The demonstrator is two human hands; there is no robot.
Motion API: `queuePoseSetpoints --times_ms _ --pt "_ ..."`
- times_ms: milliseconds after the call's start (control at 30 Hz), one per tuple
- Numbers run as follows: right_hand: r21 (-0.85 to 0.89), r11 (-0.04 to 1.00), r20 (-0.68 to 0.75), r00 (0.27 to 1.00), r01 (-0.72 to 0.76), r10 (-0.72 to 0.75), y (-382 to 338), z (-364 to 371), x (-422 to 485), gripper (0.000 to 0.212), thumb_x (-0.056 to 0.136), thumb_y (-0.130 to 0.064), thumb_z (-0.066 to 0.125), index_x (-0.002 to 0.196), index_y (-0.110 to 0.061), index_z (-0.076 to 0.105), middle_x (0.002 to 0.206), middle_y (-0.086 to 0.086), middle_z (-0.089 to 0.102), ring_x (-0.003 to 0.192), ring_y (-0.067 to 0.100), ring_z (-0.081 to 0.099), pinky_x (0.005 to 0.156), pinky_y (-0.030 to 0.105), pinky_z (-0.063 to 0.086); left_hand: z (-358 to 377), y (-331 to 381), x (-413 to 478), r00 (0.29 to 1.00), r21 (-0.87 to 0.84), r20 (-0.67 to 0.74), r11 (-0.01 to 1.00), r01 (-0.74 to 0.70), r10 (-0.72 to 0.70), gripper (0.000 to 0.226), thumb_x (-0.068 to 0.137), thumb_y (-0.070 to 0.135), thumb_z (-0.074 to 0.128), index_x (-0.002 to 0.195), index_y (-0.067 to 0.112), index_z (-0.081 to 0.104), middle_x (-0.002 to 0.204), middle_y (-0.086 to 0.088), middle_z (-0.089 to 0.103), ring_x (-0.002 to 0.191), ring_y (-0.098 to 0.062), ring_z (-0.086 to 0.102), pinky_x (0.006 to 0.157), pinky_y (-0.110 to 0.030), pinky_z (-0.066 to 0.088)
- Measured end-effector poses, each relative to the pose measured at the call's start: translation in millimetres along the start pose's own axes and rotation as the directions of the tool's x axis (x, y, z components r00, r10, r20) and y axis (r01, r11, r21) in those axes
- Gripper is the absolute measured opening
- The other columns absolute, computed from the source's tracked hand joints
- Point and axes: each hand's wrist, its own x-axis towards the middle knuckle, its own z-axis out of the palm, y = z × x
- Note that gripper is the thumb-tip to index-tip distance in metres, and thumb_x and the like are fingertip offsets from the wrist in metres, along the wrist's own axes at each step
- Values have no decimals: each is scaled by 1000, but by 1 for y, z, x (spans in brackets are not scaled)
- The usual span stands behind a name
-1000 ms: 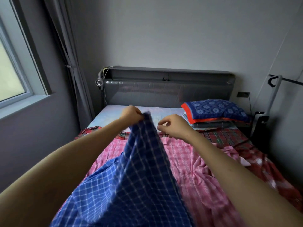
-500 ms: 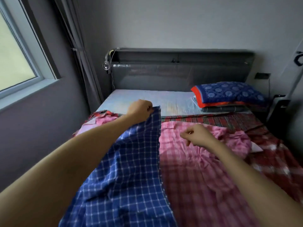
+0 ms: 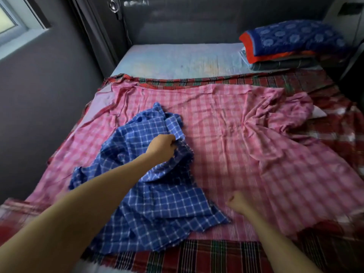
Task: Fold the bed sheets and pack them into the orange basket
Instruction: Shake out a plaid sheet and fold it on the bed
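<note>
A blue checked sheet point(image 3: 157, 203) lies crumpled on the left half of the bed. My left hand point(image 3: 162, 145) is closed on a bunched edge of it near its far end. Under it a pink checked sheet point(image 3: 226, 134) is spread out, wrinkled and gathered towards the right. Beneath both lies a red tartan sheet point(image 3: 206, 255), visible along the near edge and at the right. My right hand point(image 3: 237, 202) is a loose fist with nothing in it, hovering over the pink sheet just right of the blue one. No orange basket is in view.
A blue and orange pillow point(image 3: 291, 42) rests on folded dark cloth at the bed's far right corner. A bare pale mattress point(image 3: 177, 60) shows by the grey headboard point(image 3: 197, 20). A grey wall and a window point(image 3: 11, 22) run along the left.
My left hand has lowered the blue sheet from a raised position onto the bed. My right hand has drawn back towards me. The view has tilted down.
</note>
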Motion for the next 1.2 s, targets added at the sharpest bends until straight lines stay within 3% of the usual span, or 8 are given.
queuePoseSetpoints --times_ms 267,433,600,733,833,933,1133,1200 --pt "-90 987 -123 985 -136 124 45 81 19 29 89 -41 55 72 -17 54 71 -3 56 66 15 55 62 28 52 42 -40 -24 994 -84 2 991 105 -105 13 95 19 55 83 14 53 71 -7 57 68 -30 57 63 -39 46" --pt "-171 976 -91 988 -136 121 50 107 34 40 87 -50 53 111 -17 61 125 12 54 111 27 52 92 38 46 56 -60 -28 987 -148 -25 977 152 -157 9 95 20 56 89 13 58 72 0 56 62 -20 53 60 -33 44" --pt "-79 977 -91 978 -196 188 35 96 35 25 91 -24 49 69 -14 55 74 0 59 60 12 52 47 22 41 54 -59 -31 983 -162 -65 974 159 -171 14 93 20 58 86 8 62 76 -8 63 58 -12 55 55 -26 43" --pt "317 948 -157 985 -19 72 -13 48 11 22 94 -16 49 107 0 55 88 12 58 74 18 53 57 25 40 28 -44 -28 973 -222 -143 964 148 -182 21 91 18 61 85 -2 65 74 -13 66 61 -20 60 58 -28 50" --pt "314 937 -264 962 151 -66 -63 -20 -17 6 92 -12 49 87 -9 50 74 0 50 65 12 45 48 23 31 -16 -23 -23 943 -276 -270 954 115 -192 30 94 21 57 80 -6 62 67 -18 60 59 -26 50 52 -29 38" --pt "258 930 -361 919 262 -159 -115 -90 -48 28 86 -9 52 63 -16 37 61 0 41 57 16 42 51 31 38 -73 1 -18 889 -341 -411 939 55 -202 38 96 22 51 68 -2 53 58 -16 53 53 -24 44 48 -29 29" --pt "415 706 -555 775 574 -304 -236 -221 -166 20 81 -2 57 64 -9 49 64 13 50 57 24 55 54 42 53 -213 58 -30 840 -291 -542 939 -182 -5 27 90 25 61 75 3 66 66 -13 55 62 -22 47 59 -29 31" --pt "423 659 -564 749 623 -346 -268 -237 -200 20 79 -1 58 61 -7 52 61 16 55 45 22 58 41 29 47 -243 73 -39 854 -259 -516 939 -228 65 30 88 26 65 65 7 63 58 -8 54 53 -19 45 58 -29 33"
